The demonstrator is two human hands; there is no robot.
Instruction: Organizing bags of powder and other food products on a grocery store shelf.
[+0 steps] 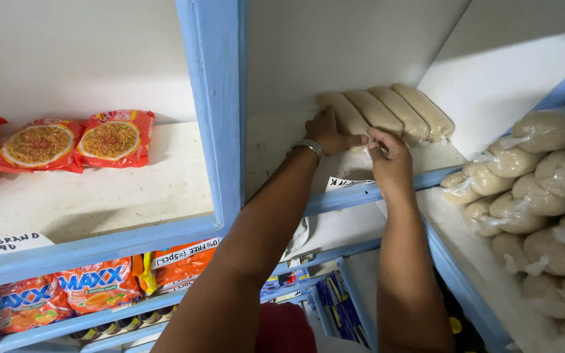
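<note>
Both hands (361,140) touch long, tan, clear-wrapped bags (387,111) lying side by side.

You see: tan bagged goods (387,111) in clear plastic; red-orange noodle packets (116,137) — yellow discs printed on them; shelf frame (214,98) pale blue — white boards.

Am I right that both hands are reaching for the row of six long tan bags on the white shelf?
Not quite: the head view shows four long tan bags in that row, not six. The rest holds: the left hand and right hand both reach to them on the white shelf.
</note>
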